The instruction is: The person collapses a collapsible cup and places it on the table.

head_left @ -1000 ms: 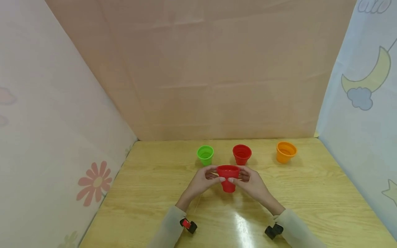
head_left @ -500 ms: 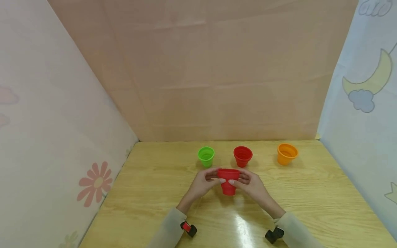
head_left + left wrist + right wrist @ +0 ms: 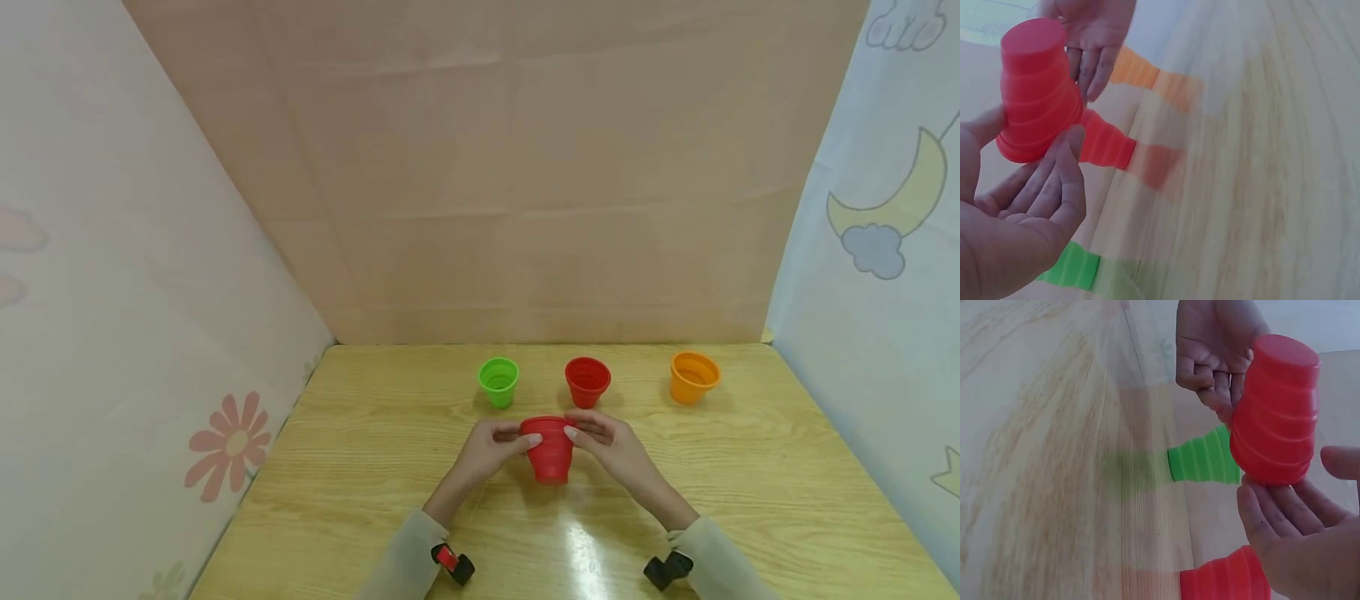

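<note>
A red ribbed collapsible cup, wide rim up, is held off the table between my two hands. My left hand pinches it at the left of the rim, thumb in front and fingers behind. At the right of the rim is my right hand; its fingers lie close against the cup, and in the right wrist view its thumb stands apart from it. Behind stand a green cup, a second red cup and an orange cup, all upright.
The cups stand along the back of a wooden table. A tan cloth wall rises behind it. Patterned pale walls close in on the left and right. Light glares on the table near the front.
The held cup has tipped, showing more of its outer side, and come slightly nearer. My right thumb has slid from the cup's middle towards its right edge. The back cups stay put.
</note>
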### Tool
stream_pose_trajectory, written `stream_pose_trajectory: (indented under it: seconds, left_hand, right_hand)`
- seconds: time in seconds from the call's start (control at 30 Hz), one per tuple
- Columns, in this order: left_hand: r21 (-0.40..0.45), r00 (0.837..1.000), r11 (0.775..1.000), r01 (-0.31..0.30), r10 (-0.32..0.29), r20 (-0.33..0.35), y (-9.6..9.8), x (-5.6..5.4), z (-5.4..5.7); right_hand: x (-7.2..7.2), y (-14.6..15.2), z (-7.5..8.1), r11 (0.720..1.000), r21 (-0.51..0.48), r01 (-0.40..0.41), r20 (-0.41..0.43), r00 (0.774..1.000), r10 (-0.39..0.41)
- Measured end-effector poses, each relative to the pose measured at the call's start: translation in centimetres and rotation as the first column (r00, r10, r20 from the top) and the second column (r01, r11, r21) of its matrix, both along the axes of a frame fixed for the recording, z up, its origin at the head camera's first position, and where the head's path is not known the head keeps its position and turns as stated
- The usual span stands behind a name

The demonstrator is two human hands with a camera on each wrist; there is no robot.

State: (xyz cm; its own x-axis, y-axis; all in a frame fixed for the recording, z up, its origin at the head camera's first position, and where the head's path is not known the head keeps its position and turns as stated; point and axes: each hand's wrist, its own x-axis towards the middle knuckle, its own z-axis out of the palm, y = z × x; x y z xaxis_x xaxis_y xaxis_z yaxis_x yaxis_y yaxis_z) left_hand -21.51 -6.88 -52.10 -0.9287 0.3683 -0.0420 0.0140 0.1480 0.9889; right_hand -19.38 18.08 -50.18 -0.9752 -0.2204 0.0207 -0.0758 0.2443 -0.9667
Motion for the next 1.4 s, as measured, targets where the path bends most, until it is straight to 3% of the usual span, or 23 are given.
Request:
stream_pose_trajectory:
  seconds: [0.1,0.23,0.37,0.5,0.6,0.8,0.97,1.2,1.4]
  left_hand:
    - [0.078,0.995,0.997,0.006,-0.015,0.103,0.0,0.1,-0.1]
    - [0.123,0.981,0.992,0.012,-0.035,0.189,0.0,0.0,-0.3]
    - [0.095,0.976,0.995,0.037,-0.056,0.211,-0.1,0.1,-0.3]
    - [0.027,0.973,0.992,0.126,-0.129,0.192,-0.4,0.2,-0.2]
    - [0.036,0.970,0.987,0.154,-0.158,0.184,-0.5,0.2,0.0]
    - [0.176,0.959,0.983,0.042,-0.089,0.270,-0.1,0.1,-0.2]
    - [0.253,0.950,0.968,-0.003,-0.076,0.302,0.5,0.3,-0.5]
    - [0.305,0.940,0.950,-0.073,-0.037,0.340,0.9,0.5,-0.9]
    - [0.332,0.917,0.939,-0.091,-0.051,0.396,0.8,0.7,-1.4]
  right_hand:
    - [0.0,0.2,0.0,0.998,-0.065,-0.026,-0.002,1.000,0.026]
    - [0.0,0.2,0.0,0.990,-0.134,-0.049,0.030,0.998,0.054]
    - [0.0,0.2,-0.2,0.986,-0.163,-0.046,0.057,0.997,0.056]
    - [-0.1,0.2,-0.7,0.976,-0.212,-0.056,0.085,0.993,0.076]
    - [0.0,0.3,-1.0,0.964,-0.258,-0.065,0.132,0.986,0.102]
    - [0.1,0.3,-1.4,0.943,-0.329,-0.051,0.216,0.968,0.128]
    - [0.2,0.4,-1.2,0.927,-0.375,-0.010,0.272,0.955,0.121]
    - [0.3,0.5,-1.4,0.898,-0.440,-0.012,0.303,0.939,0.161]
    - [0.3,0.5,-1.6,0.856,-0.516,-0.030,0.343,0.909,0.238]
